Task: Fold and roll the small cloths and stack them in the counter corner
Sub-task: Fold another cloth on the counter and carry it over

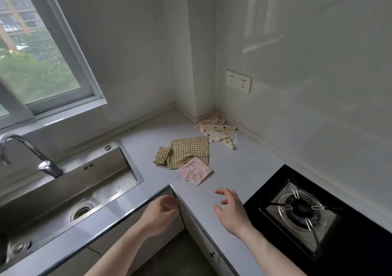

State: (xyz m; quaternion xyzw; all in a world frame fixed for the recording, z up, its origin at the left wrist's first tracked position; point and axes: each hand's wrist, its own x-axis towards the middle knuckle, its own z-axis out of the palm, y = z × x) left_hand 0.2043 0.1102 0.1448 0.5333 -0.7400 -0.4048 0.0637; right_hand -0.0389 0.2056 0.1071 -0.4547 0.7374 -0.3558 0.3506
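While both of my hands hover low in view, neither grip holds anything: my left hand (162, 212) hangs loosely curled over the inner edge of the worktop (239, 165), and my right hand (232, 209) floats above it with fingers spread. The cloths lie ahead of me. A pink dotted cloth (196, 171) overlaps the front corner of a flat yellow checked cloth (189, 151), with a small folded checked piece (161, 155) touching its left side. Cream dotted cloths (218, 132) sit crumpled in the far corner. A sink (70, 191) lies left, a gas hob (301, 210) right.
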